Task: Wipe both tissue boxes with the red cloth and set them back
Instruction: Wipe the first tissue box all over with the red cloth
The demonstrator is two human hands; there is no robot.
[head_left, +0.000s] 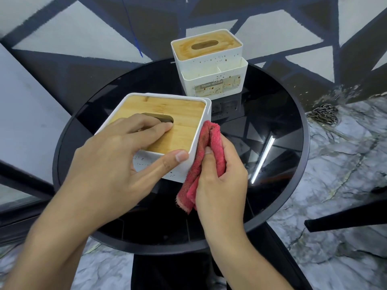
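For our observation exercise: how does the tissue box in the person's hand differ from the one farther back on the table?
The near tissue box is tilted, gripped by the left hand; the far tissue box stands upright on the table. The near box's wooden lid looks clean and golden; the far box's looks faded and blotchy. Both are white with slotted wooden lids.

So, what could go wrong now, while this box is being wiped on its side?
1. The near tissue box looks tilted, held only by the left hand, with fingers on the wooden lid and the thumb on the side. A push from the red cloth in the right hand may make it slip onto the glass table.
2. The far tissue box stands close to the table's back rim; a bump could knock it off.
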